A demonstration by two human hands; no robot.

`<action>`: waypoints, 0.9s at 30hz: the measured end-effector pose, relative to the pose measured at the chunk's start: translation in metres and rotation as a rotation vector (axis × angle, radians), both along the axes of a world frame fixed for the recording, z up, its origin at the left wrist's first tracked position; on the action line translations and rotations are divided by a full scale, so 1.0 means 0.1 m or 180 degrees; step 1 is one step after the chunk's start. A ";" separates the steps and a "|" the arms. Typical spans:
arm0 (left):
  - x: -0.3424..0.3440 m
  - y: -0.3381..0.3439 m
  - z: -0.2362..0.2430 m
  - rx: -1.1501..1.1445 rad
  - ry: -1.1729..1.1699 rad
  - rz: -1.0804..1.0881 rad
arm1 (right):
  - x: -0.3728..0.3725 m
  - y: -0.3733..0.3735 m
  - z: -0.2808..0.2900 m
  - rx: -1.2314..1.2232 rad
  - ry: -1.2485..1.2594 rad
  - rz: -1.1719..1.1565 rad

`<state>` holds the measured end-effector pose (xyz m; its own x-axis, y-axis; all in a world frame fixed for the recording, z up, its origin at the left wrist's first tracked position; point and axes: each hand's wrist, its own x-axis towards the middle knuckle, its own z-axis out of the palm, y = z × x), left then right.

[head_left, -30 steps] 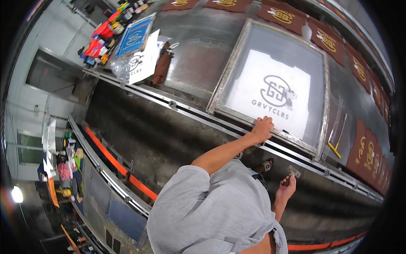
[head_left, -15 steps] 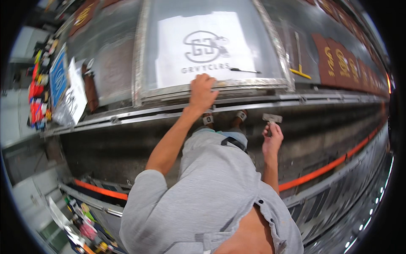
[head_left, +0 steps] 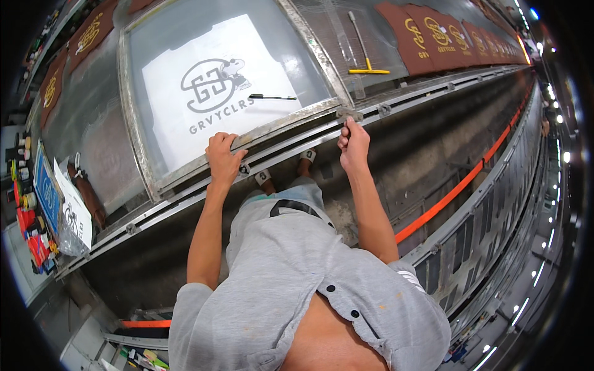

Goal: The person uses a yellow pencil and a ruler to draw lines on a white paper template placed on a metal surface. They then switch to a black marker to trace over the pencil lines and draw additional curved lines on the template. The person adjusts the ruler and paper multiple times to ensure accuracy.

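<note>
Screen frame lies flat on the bench in front of the person, its near rail running under the left hand. That hand is palm down, fingers bent over the rail and thumb set out to the right; whether it grips the metal or merely rests there cannot be told. The left forearm reaches almost straight forward. The right hand is curled, thumb and forefinger pinching a small flat metal piece just by the frame's near right corner — contact with the frame cannot be made out. The right forearm angles forward and inward from a bent elbow.

Inside the frame, a white sheet shows through the mesh, bearing a dark round emblem with a cartoon figure. A black pen lies over the sheet's right part. Right of the frame, a yellow-bladed tool with a long handle lies on the bench, and beyond it brown fabric pieces with yellow prints stand in a row — more of them show at the upper left.

At the bench's left end are a blue printed panel, a loose white print and a dark brown cloth. Behind the person's right arm runs an orange strip.
</note>
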<state>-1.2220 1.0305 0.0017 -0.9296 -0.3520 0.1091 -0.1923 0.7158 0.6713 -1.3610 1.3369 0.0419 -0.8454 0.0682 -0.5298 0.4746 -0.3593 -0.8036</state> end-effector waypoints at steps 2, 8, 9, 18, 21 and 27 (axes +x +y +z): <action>-0.01 0.01 0.06 -0.0076 0.0081 0.0011 | -0.05 -0.08 0.00 -0.0125 0.0002 0.0055; -0.06 0.04 0.40 -0.0161 0.0339 0.0099 | 0.04 -0.09 0.08 -0.0359 -0.0022 0.0032; -0.07 0.04 0.49 -0.0171 0.0429 0.0095 | 0.03 -0.04 0.12 -0.0339 -0.0022 -0.0052; -0.19 0.66 0.33 0.0218 0.0162 0.0261 | -0.01 0.34 0.36 -0.0117 0.0344 -0.0313; -0.17 0.69 0.10 0.0167 0.0177 0.0295 | 0.08 0.32 0.27 -0.0308 0.0180 -0.0146; -0.20 0.72 -0.09 0.0106 0.0161 0.0248 | 0.27 -0.14 0.28 -0.0426 0.0073 0.0109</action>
<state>-1.2418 1.1026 -0.0072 -0.8929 -0.4272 0.1422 -0.2117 0.6770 0.7048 -1.3340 1.3228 0.0696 -0.8580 -0.0307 -0.5127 0.4704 -0.4478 -0.7604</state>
